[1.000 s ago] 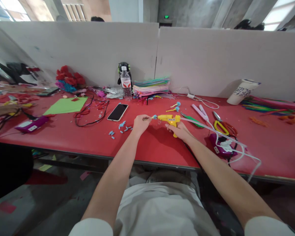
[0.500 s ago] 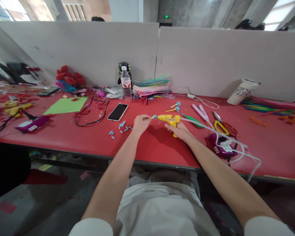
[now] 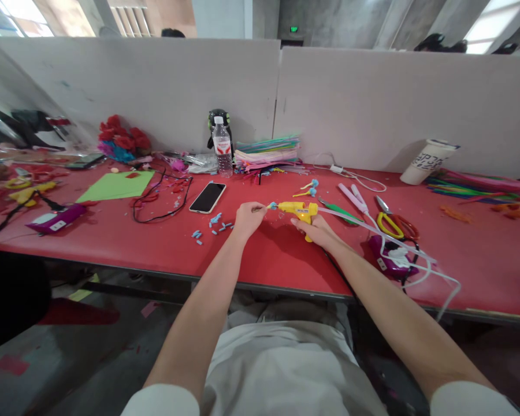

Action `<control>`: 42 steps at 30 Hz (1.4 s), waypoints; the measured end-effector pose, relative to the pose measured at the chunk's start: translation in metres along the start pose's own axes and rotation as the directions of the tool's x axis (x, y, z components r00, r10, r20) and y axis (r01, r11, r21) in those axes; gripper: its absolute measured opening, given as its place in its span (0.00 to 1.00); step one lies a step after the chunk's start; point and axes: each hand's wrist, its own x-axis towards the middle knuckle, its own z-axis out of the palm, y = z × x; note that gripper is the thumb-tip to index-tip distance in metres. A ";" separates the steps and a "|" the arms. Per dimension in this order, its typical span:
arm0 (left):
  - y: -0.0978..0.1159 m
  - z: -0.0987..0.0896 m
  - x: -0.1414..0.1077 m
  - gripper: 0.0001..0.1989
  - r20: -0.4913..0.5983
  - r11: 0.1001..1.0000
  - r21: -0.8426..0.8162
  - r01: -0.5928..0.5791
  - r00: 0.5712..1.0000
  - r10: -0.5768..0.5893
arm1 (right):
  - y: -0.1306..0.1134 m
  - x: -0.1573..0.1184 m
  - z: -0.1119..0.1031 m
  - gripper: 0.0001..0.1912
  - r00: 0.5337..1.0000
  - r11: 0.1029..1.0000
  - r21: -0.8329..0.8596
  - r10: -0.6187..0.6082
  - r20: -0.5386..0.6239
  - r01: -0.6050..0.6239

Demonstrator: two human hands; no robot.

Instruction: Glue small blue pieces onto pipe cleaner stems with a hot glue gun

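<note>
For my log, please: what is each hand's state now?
Left hand: closed, pinching a small blue piece.
Right hand: closed around the yellow glue gun.

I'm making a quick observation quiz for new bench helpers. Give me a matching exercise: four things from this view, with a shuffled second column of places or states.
Things
1. Glue gun
2. Blue piece at the nozzle
3. Phone
4. Water bottle

Places or states
A. Standing upright in front of the pale partition
B. At the fingers' end of the left hand
C. Held in the right hand
D. Lying flat on the red table, dark screen up

Right pairs: 1-C, 2-B, 3-D, 4-A
</note>
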 end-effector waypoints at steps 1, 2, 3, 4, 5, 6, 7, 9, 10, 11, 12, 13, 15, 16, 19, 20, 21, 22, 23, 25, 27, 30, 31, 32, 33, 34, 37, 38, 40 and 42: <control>0.000 0.000 0.000 0.09 -0.002 1.000 -0.001 -0.004 1.000 0.004 | 0.000 0.000 0.000 0.20 1.000 1.000 -0.002 -0.003 -0.006 0.003; -0.001 0.000 0.001 0.09 -0.003 1.000 -0.001 -0.006 1.000 0.006 | 0.001 0.000 0.000 0.20 1.000 1.000 -0.002 -0.004 -0.010 0.004; -0.001 0.000 0.001 0.09 -0.003 1.000 0.001 -0.004 1.000 0.004 | 0.001 0.001 0.000 0.20 1.000 1.000 -0.001 0.001 -0.012 -0.001; -0.001 0.000 0.001 0.09 -0.002 1.000 0.004 0.000 1.000 0.000 | 0.002 0.001 0.000 0.20 1.000 1.000 0.000 0.008 -0.011 -0.008; -0.001 0.000 0.001 0.09 -0.001 1.000 0.007 0.005 1.000 -0.005 | 0.002 0.001 0.000 0.20 1.000 1.000 0.001 0.015 -0.009 -0.015; -0.001 0.000 0.001 0.09 -0.001 1.000 0.010 0.010 1.000 -0.010 | 0.002 0.001 0.000 0.20 1.000 1.000 0.003 0.019 -0.007 -0.018; 0.000 0.000 0.000 0.09 -0.002 1.000 0.012 0.012 1.000 -0.012 | 0.003 0.002 0.000 0.20 1.000 1.000 0.006 0.018 -0.007 -0.018; 0.001 0.000 -0.001 0.09 -0.006 1.000 0.013 0.011 1.000 -0.011 | 0.003 0.002 0.000 0.20 1.000 1.000 0.014 0.014 -0.006 -0.014; 0.001 0.000 -0.001 0.09 -0.007 1.000 0.014 0.011 1.000 -0.010 | 0.003 0.002 0.000 0.20 1.000 1.000 0.019 0.015 -0.005 -0.015; 0.002 0.000 -0.001 0.09 -0.008 1.000 0.014 0.010 1.000 -0.010 | 0.003 0.002 0.000 0.20 1.000 1.000 0.023 0.020 -0.005 -0.020; 0.002 0.000 -0.001 0.09 -0.008 1.000 0.015 0.011 1.000 -0.011 | 0.003 0.002 0.000 0.20 1.000 0.999 0.027 0.027 -0.004 -0.027; 0.001 0.000 -0.001 0.09 -0.008 1.000 0.017 0.011 1.000 -0.011 | 0.004 0.002 -0.001 0.20 0.999 0.999 0.030 0.033 -0.003 -0.033; 0.000 0.000 0.000 0.09 -0.009 1.000 0.022 0.011 1.000 -0.011 | 0.004 0.002 -0.001 0.20 0.999 0.999 0.036 0.034 -0.001 -0.034; 0.000 0.000 0.000 0.09 -0.011 1.000 0.023 0.009 1.000 -0.009 | 0.004 0.003 -0.001 0.21 0.999 0.999 0.039 0.033 0.001 -0.033; -0.001 0.000 0.000 0.10 -0.016 1.000 0.020 0.003 1.000 -0.003 | 0.004 0.002 -0.001 0.21 1.000 0.999 0.044 0.030 0.005 -0.030; -0.001 0.000 0.000 0.10 -0.017 1.000 0.020 0.002 1.000 -0.002 | 0.004 0.002 -0.001 0.20 1.000 0.999 0.042 0.029 0.004 -0.029; 0.000 -0.001 0.000 0.10 -0.018 1.000 0.020 -0.001 1.000 0.001 | 0.004 0.003 -0.001 0.20 1.000 0.999 0.034 0.028 -0.004 -0.028; 0.001 -0.001 0.000 0.10 -0.019 1.000 0.022 -0.003 1.000 0.004 | 0.004 0.003 -0.002 0.19 1.000 0.999 0.020 0.026 -0.016 -0.026; 0.002 -0.002 0.000 0.10 -0.024 1.000 0.024 -0.007 1.000 0.008 | 0.005 0.003 -0.002 0.19 0.999 1.000 -0.001 0.017 -0.028 -0.017; 0.004 -0.002 -0.001 0.10 -0.039 0.999 0.024 -0.021 0.999 0.022 | 0.005 0.004 -0.005 0.17 0.997 0.998 -0.066 -0.028 -0.076 0.023; 0.006 -0.003 -0.002 0.11 -0.056 0.999 0.010 -0.043 0.997 0.043 | 0.007 0.005 -0.008 0.18 0.986 0.986 -0.155 -0.088 -0.143 0.065; 0.006 -0.003 -0.002 0.12 -0.058 0.997 -0.021 -0.077 0.995 0.076 | 0.010 0.007 -0.015 0.21 0.962 0.958 -0.282 -0.118 -0.247 0.045; 0.006 -0.003 -0.002 0.12 -0.056 0.996 -0.029 -0.086 0.995 0.084 | 0.011 0.007 -0.017 0.22 0.958 0.947 -0.319 -0.121 -0.260 0.033; 0.005 -0.003 -0.001 0.12 -0.054 0.995 -0.035 -0.092 0.994 0.090 | 0.012 0.007 -0.019 0.23 0.957 0.934 -0.355 -0.129 -0.259 0.030; 0.005 -0.002 -0.001 0.12 -0.052 0.994 -0.041 -0.097 0.994 0.094 | 0.012 0.007 -0.021 0.23 0.959 0.920 -0.390 -0.140 -0.247 0.034; 0.004 -0.002 -0.001 0.12 -0.051 0.994 -0.048 -0.099 0.994 0.097 | 0.013 0.007 -0.023 0.22 0.963 0.906 -0.422 -0.147 -0.227 0.039; 0.004 -0.001 -0.001 0.12 -0.051 0.992 -0.076 -0.103 0.994 0.099 | 0.012 0.007 -0.029 0.22 0.977 0.864 -0.504 -0.110 -0.185 0.002; 0.004 -0.001 -0.002 0.12 -0.052 0.991 -0.086 -0.104 0.994 0.100 | 0.011 0.007 -0.031 0.23 0.979 0.846 -0.532 -0.084 -0.183 -0.027; 0.005 0.000 -0.002 0.12 -0.050 0.987 -0.118 -0.105 0.994 0.100 | 0.008 0.006 -0.037 0.25 0.981 0.797 -0.597 -0.039 -0.191 -0.085; 0.007 0.000 -0.003 0.11 -0.034 0.980 -0.170 -0.099 0.995 0.095 | 0.003 0.000 -0.042 0.27 0.982 0.738 -0.662 0.002 -0.186 -0.127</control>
